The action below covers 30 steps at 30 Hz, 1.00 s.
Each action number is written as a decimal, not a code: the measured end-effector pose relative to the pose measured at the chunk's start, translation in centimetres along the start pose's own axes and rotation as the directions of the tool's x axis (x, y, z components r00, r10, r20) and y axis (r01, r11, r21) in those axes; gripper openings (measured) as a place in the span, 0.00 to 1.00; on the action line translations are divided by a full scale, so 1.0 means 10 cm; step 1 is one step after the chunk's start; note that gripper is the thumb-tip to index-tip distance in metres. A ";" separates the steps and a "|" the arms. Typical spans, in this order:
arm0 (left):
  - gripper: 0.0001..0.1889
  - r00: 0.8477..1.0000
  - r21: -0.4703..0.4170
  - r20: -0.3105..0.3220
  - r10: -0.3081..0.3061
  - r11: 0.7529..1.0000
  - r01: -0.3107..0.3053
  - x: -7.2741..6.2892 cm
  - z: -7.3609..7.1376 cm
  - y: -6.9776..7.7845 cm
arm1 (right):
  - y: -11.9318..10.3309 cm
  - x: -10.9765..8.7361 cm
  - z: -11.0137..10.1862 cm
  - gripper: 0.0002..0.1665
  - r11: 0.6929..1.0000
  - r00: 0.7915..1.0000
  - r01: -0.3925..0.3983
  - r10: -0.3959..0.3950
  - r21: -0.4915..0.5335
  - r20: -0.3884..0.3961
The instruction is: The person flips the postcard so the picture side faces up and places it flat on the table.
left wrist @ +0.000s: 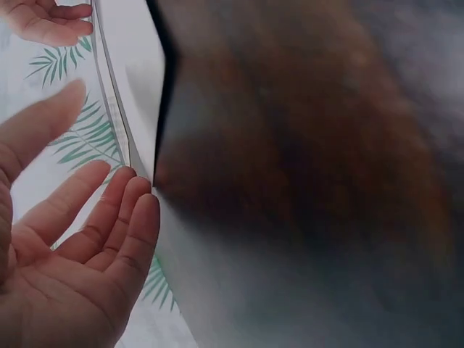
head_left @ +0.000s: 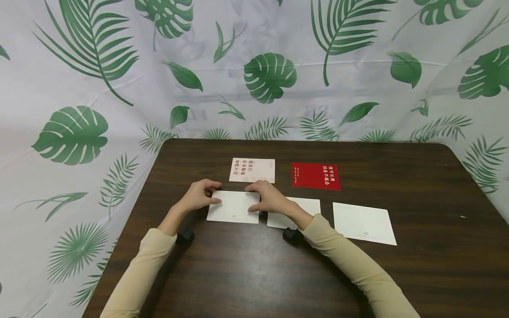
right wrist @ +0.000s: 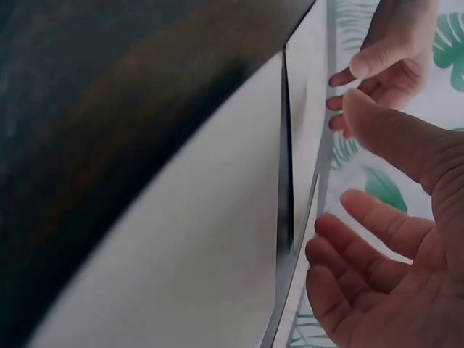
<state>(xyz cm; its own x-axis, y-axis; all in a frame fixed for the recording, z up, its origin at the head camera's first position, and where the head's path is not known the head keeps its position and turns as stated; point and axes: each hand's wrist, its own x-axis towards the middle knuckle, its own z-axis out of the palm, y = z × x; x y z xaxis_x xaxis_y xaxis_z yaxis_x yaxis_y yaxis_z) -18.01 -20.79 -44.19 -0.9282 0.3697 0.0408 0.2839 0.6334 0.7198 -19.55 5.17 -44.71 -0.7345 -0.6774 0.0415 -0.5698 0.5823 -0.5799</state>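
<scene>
A white card (head_left: 233,207) with a small grey mark near its lower edge lies flat on the dark table. At its left edge is my left hand (head_left: 197,194), thumb apart from loosely bent fingers. My right hand (head_left: 268,197) reaches over the card's right edge, its thumb and fingers also spread apart. In the left wrist view, the left fingertips (left wrist: 145,192) are right by the card's corner. Seen from the right wrist, the right hand (right wrist: 391,246) has its thumb lifted and nothing between thumb and fingers.
Two more white cards (head_left: 306,206) (head_left: 363,223) lie to the right, the nearer partly under my right forearm. Behind are a pale card with red characters (head_left: 252,170) and a red card (head_left: 316,176). A leaf-print curtain (head_left: 222,97) hangs beyond the table (head_left: 238,274).
</scene>
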 end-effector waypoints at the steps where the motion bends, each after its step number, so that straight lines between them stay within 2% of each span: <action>1: 0.26 1.000 0.013 0.006 0.003 1.000 -0.003 -0.01 0.00 0.00 | -0.01 0.00 0.00 0.34 1.000 1.000 -0.013 0.013 -0.016 -0.004; 8: 0.29 0.999 0.050 0.045 0.013 0.999 -0.016 -0.03 0.00 -0.05 | -0.04 0.01 0.03 0.37 0.986 0.995 -0.099 0.099 -0.136 -0.013; 15: 0.25 0.997 0.120 0.055 0.046 0.991 -0.052 -0.02 0.01 -0.08 | -0.03 0.05 0.03 0.35 0.977 0.991 -0.133 0.136 -0.169 0.009; 20: 0.23 0.998 0.146 0.057 0.024 0.989 -0.032 -0.02 0.01 -0.08 | -0.04 0.10 0.01 0.35 0.972 0.984 -0.167 0.176 -0.166 0.040; 25: 0.25 0.996 0.169 0.091 0.007 0.985 -0.023 0.01 0.00 -0.06 | -0.05 0.15 -0.01 0.36 0.963 0.972 -0.201 0.219 -0.179 0.083; 30: 0.25 0.993 0.178 0.115 -0.024 0.984 0.003 0.01 -0.02 -0.03 | -0.08 0.18 -0.03 0.39 0.956 0.965 -0.224 0.245 -0.190 0.095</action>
<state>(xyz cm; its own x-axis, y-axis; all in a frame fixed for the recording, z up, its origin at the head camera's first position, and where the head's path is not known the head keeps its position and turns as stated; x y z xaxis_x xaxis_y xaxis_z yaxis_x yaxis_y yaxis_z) -18.26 -21.07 -44.28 -0.9009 0.4304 -0.0561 0.3196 0.7452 0.5852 -20.45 3.60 -43.94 -0.8134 -0.5533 -0.1796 -0.4498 0.7939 -0.4092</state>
